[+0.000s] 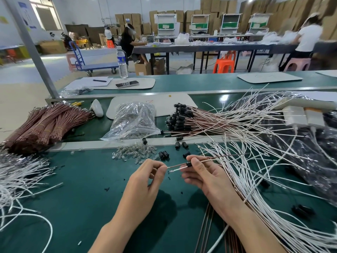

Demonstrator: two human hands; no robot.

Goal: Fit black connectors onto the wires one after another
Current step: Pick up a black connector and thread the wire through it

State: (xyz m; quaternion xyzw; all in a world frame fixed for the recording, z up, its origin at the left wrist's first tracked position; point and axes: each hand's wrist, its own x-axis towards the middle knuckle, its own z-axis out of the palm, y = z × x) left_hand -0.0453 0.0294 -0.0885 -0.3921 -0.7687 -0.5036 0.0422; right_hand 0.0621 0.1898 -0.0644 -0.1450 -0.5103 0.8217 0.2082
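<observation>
Above green bench mat (82, 198) | left hand (145, 178) pinching thin brown wire (176, 165) end, right hand (202, 172) pinching small black cylindrical connector (189, 164) on it (thumb half-hiding it) | stacked cardboard boxes (215, 8) behind

the right grip (202, 172) is covering most of the black connector (189, 164); only a short part is showing beside the thumb. the left grip (145, 178) is pinching the brown wire (176, 165), and its fingertips are hiding the wire's end. both forearms are running off the bottom edge. the white wires (255, 161) are spilling past the right and bottom edges and are lying over a black bag (310, 161), which the right edge is cutting off. small parts inside the clear bag (133, 119) are showing too blurred to tell. the bottle (121, 60) is carrying a label too small to read. a seated person (308, 37) at the far desk is showing blurred.
</observation>
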